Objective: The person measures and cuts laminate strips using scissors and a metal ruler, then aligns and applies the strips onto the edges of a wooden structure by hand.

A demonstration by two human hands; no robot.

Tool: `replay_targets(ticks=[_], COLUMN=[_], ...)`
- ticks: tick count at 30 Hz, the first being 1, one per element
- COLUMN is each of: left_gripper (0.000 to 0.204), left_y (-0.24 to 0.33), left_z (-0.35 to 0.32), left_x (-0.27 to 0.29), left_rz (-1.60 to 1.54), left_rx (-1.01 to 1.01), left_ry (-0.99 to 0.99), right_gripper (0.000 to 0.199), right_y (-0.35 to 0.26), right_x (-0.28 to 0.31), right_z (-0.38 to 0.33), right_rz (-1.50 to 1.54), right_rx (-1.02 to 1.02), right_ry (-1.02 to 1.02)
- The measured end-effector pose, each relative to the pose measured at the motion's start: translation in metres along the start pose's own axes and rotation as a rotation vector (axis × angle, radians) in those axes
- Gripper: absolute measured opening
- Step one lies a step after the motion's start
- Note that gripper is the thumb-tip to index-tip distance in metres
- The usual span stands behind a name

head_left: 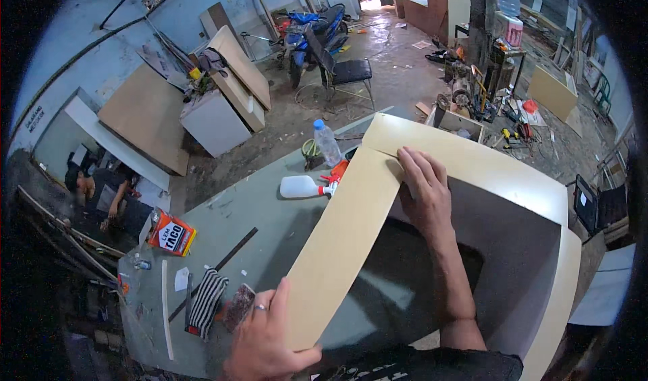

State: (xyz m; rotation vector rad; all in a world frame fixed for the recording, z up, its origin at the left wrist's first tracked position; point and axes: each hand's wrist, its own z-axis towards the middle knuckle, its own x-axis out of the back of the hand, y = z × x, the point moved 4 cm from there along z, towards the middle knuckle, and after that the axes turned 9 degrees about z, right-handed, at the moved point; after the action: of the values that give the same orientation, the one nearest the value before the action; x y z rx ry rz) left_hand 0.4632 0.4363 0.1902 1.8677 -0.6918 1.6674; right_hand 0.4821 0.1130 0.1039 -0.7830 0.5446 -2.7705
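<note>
A large pale cream box frame (466, 153) made of wide boards stands on the grey-green work table (263, 222), its inner faces dark grey. My left hand (260, 337), a ring on one finger, is closed around the near end of the left board (344, 246). At the far left corner, my right hand (428, 192) reaches across the opening, its fingers bent over the board's inner edge beside the corner joint. A thin gap shows at that joint. The right thumb is mostly hidden. Close to my left hand lies a dark brown block (239, 307).
On the table are a striped pouch (208, 300), an orange-and-white can (172, 232), a white spray bottle (300, 186), a clear bottle (327, 143) and thin strips. A person (108, 195) sits at left. A chair (351, 72) and blue motorbike (314, 33) stand beyond; tools (516, 137) lie at right.
</note>
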Motion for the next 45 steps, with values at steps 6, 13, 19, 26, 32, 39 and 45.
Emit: replay_targets(ticks=[6, 13, 19, 26, 32, 39, 45], left_gripper=[0.106, 0.105, 0.11, 0.134, 0.131, 0.126, 0.127], left_y=[-0.021, -0.039, -0.088, -0.093, -0.064, -0.044, -0.041], left_z=[-0.003, 0.0, -0.059, -0.082, -0.073, -0.064, -0.063], left_x=[0.04, 0.094, 0.157, 0.091, 0.025, 0.002, -0.003], left_rz=[-0.134, -0.123, -0.608, -0.582, -0.252, -0.177, -0.157], left_rx=[-0.096, -0.151, 0.149, 0.323, 0.119, 0.124, 0.142], left_ry=[-0.191, -0.27, -0.19, 0.152, 0.26, 0.25, 0.176], right_gripper=[0.057, 0.064, 0.065, 0.054, 0.038, 0.037, 0.033], right_y=[0.004, 0.0, -0.015, -0.029, -0.039, -0.042, -0.04], right_x=[-0.003, -0.004, -0.004, 0.0, 0.012, -0.054, -0.068], right_z=[-0.006, -0.015, -0.011, -0.019, -0.028, -0.041, -0.029], right_rz=[-0.014, -0.031, 0.004, 0.097, 0.251, 1.165, 1.371], right_rx=[-0.016, -0.005, -0.017, -0.027, -0.044, -0.766, -0.886], right_ry=[0.125, 0.227, 0.206, 0.178, 0.192, -0.142, -0.111])
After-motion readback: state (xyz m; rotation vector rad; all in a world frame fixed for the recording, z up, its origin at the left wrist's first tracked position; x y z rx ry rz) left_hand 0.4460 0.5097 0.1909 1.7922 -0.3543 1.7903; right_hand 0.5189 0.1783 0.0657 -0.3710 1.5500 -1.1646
